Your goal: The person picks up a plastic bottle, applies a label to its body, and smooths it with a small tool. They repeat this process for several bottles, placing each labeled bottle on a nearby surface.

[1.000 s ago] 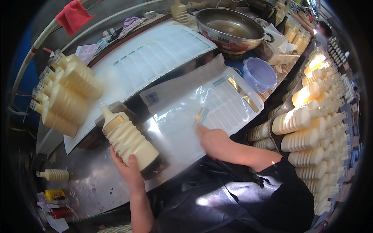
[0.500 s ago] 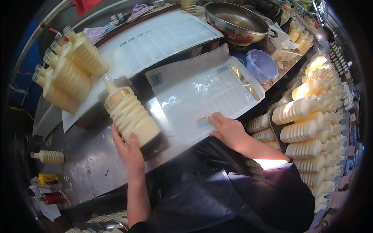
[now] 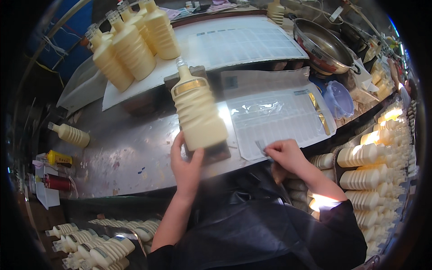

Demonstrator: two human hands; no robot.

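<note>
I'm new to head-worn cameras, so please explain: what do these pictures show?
No machine: this is a person working bare-handed, seen from a fisheye camera on their head, so straight edges bend. The left hand touches the lower end of a cream bottle, which rests on a dark support on the metal table. The right hand pinches a small pale strip near a translucent sheet. Similar bottles are grouped at upper left; a metal pan and lavender bucket are at upper right.

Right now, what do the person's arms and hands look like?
The sleeves are very dark, almost black, with no clear markings. The right sleeve ends around the elbow, and only a bit of the left sleeve shows at the bottom. The left hand and right hand wear no gloves. I see no watch or bracelet.
</note>
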